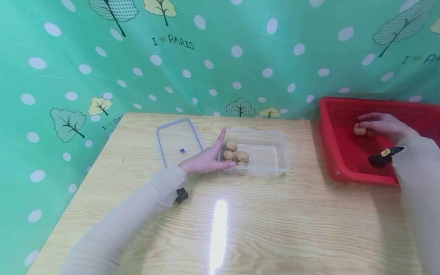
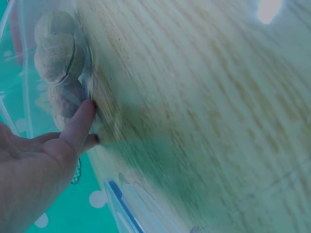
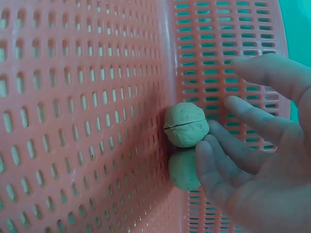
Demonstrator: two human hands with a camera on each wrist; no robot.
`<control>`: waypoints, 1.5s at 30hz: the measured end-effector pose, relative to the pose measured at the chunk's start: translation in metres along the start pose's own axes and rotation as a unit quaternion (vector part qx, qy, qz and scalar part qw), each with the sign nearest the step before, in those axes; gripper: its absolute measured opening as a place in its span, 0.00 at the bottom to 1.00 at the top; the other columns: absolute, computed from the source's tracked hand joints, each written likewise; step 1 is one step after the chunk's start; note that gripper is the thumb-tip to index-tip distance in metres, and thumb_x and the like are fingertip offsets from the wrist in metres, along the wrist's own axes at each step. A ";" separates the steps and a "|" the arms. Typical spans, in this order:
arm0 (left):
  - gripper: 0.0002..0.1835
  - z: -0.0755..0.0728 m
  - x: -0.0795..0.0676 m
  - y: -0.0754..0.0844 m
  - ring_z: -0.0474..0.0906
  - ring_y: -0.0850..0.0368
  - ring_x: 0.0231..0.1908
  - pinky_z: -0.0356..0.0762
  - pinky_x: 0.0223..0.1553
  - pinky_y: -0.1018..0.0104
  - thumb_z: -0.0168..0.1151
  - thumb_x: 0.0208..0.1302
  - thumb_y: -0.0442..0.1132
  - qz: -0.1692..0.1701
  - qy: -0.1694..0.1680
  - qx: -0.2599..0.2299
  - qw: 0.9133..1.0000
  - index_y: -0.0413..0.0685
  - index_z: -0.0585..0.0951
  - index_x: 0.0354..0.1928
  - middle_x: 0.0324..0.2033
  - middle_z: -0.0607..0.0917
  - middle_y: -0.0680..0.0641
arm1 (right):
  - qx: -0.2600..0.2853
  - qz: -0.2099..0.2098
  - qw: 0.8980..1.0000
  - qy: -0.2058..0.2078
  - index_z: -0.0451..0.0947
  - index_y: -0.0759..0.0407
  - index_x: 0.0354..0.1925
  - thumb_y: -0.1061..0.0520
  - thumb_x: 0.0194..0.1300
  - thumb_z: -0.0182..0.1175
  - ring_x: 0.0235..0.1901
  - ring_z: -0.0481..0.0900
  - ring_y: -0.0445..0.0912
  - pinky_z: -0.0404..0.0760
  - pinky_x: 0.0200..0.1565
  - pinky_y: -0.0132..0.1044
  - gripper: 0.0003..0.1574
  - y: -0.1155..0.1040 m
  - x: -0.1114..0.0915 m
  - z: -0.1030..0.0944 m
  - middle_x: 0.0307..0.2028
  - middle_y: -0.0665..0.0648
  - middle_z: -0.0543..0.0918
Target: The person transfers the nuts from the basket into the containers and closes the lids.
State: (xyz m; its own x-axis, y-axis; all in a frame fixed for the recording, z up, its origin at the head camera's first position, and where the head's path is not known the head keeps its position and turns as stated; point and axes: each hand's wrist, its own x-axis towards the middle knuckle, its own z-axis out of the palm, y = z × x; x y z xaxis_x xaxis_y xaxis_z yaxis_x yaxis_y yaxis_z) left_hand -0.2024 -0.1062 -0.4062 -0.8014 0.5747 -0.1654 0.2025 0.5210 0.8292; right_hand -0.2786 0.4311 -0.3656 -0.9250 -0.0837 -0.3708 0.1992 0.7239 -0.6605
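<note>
My left hand lies at the left end of a clear plastic container, thumb and index finger spread wide along it. Several walnuts sit inside at that end; the left wrist view also shows walnuts through the wall, close to the thumb. On the right, my right hand reaches down into a red plastic basket. In the right wrist view, its fingertips are at the near side of a walnut, not wrapped round it. A second walnut lies against the first, partly covered by the thumb.
A clear lid with a blue seal lies left of the container, partly behind the left hand. The wooden table carries a bright light reflection. Behind it hangs a green patterned cloth. The basket has slotted walls.
</note>
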 end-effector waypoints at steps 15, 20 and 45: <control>0.64 0.000 0.001 -0.001 0.77 0.41 0.51 0.62 0.64 0.53 0.67 0.61 0.52 -0.003 -0.001 0.003 1.000 0.67 0.19 0.70 0.72 0.45 0.32 | -0.050 -0.022 0.994 -0.090 0.61 0.67 0.67 0.46 0.64 0.63 0.54 0.67 0.61 0.80 0.43 0.48 0.43 0.002 0.007 0.015 0.59 0.68 0.67; 0.63 0.000 0.000 0.000 0.81 0.44 0.45 0.66 0.62 0.54 0.66 0.62 0.52 -0.008 0.000 0.006 1.000 0.67 0.18 0.70 0.72 0.46 0.32 | -0.066 -0.059 0.990 -0.108 0.61 0.69 0.65 0.52 0.63 0.64 0.50 0.71 0.58 0.80 0.42 0.46 0.40 0.000 0.009 0.016 0.56 0.67 0.70; 0.62 -0.002 -0.007 0.013 0.67 0.37 0.62 0.59 0.66 0.50 0.65 0.64 0.42 0.009 -0.013 -0.044 0.999 0.53 0.20 0.72 0.70 0.58 0.33 | -0.091 -0.114 0.989 -0.021 0.66 0.65 0.63 0.57 0.57 0.71 0.42 0.76 0.46 0.82 0.39 0.40 0.40 -0.011 0.007 0.014 0.46 0.48 0.76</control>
State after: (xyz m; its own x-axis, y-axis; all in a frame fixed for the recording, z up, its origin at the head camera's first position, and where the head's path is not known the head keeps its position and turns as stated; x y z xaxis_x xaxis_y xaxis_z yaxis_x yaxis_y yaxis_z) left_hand -0.1953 -0.1045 -0.3927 -0.7827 0.6008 -0.1626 0.1665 0.4538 0.8754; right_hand -0.2826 0.4133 -0.3700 -0.9239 -0.2845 -0.2558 -0.0779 0.7945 -0.6022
